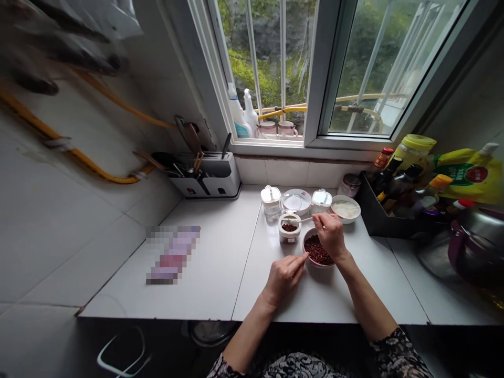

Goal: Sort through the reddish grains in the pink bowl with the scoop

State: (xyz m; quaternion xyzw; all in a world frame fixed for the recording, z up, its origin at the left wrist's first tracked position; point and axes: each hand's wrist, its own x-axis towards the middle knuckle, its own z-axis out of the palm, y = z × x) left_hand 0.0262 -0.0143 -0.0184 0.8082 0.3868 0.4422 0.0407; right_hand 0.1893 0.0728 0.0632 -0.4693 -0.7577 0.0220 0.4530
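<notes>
Gripping a thin spoon (pixel 302 220) in the right hand (pixel 331 236), handle pinched under the fingertips, hold firm rather than clenched; running leftward and slightly away from those fingers, long axis almost level, tip pointing into a small open jar (pixel 289 233) with a shallow layer of red peppercorns (pixel 289 228) inside; standing just left of a small bowl (pixel 315 264) heaped with more peppercorns, that jar sits on a white tiled counter (pixel 252 294); hovering close above the heap, right hand lifted clear of the grains; curling the left hand (pixel 283 278) in at the bowl's near-left rim, thumb and forefinger drawn together, fingertips (pixel 303 256) just beside the rim, with no telling from this view whether anything sits pinched between them; keeping the spoon shallow and level seems wisest, tip low over the jar's mouth, so that loose grains drop inside rather than scatter across the counter; steadying the bowl with the free hand also looks sensible, given how near jar and bowl stand; grouped behind them, a lidded jar (pixel 271 202), another lidded jar (pixel 321 200), a round lidded dish (pixel 296 202) and a bowl of white paste (pixel 345 209), all near the wall tiles (pixel 287 172) below the window (pixel 311 68).
</notes>
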